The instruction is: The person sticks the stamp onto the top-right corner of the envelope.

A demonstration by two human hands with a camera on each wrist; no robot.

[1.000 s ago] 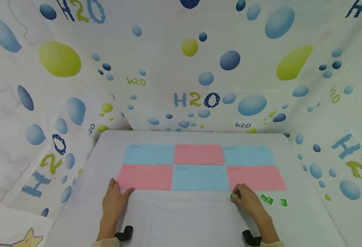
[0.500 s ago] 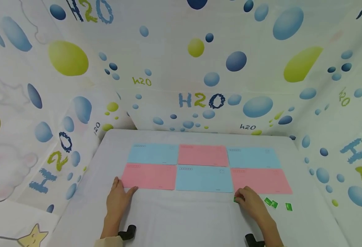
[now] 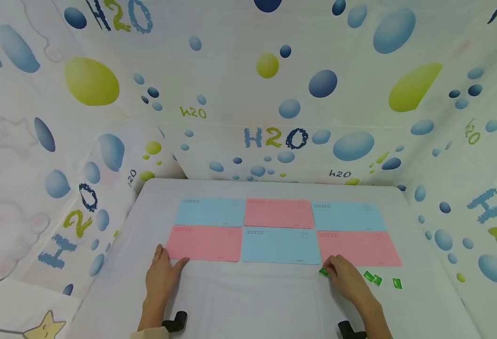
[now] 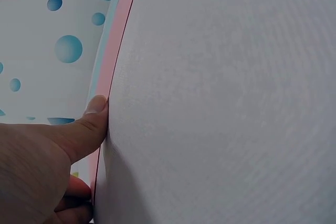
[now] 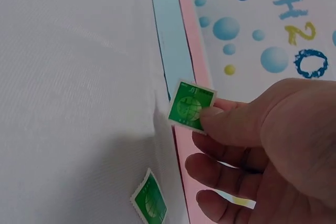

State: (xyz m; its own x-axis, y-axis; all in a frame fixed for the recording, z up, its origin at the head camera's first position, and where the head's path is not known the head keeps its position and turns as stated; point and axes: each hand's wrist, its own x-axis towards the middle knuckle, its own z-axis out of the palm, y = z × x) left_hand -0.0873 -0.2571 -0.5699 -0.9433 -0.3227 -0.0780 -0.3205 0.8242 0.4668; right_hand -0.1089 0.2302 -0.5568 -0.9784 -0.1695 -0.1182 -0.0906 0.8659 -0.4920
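My right hand (image 3: 352, 282) pinches a green postage stamp (image 5: 184, 103) with a white perforated edge between thumb and index finger, its other fingers curled behind. In the head view that stamp (image 3: 323, 272) is just below the inner corner of the lower right pink envelope (image 3: 358, 248). My left hand (image 3: 161, 278) rests at the lower left pink envelope (image 3: 206, 244), thumb at its near edge and fingers by its left side. The left wrist view shows the thumb (image 4: 94, 121) touching the pink edge. Between the two pink envelopes lies a blue envelope (image 3: 280, 246).
Several loose green stamps (image 3: 396, 283) lie on the white tablecloth (image 3: 248, 301) right of my right hand. A back row holds a blue envelope (image 3: 210, 212), a pink one (image 3: 279, 213) and another blue one (image 3: 350, 217). Patterned cloth (image 3: 231, 94) hangs behind the table.
The head view has shifted slightly. My right hand has tilted the pinched stamp, so more of its green face shows than half a second ago. My left hand stays by the pink envelope.
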